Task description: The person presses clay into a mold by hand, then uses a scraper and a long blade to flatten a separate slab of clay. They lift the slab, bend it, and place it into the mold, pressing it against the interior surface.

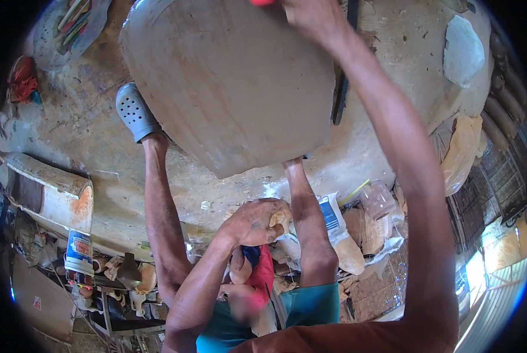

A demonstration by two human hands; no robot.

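A broad, smooth grey-brown slab (240,82) that looks like wet clay fills the upper middle. My right hand (313,17) reaches over its far right part, fingers closed by a small red thing (263,2) that the top edge cuts off. Low in front of my body, my left hand (254,222) is curled, apart from the slab. A pale lump (280,221) shows at its fingers; what it is I cannot make out. Both my legs stretch toward the slab, and the left foot wears a grey clog (135,110).
A dark flat bar (340,97) lies along the slab's right side. At left are a clear bowl of tools (66,32), a red bundle (22,79) and a curved trough-like piece (69,197). A blue-labelled bucket (79,253) and a blue-and-white bag (333,217) stand nearer.
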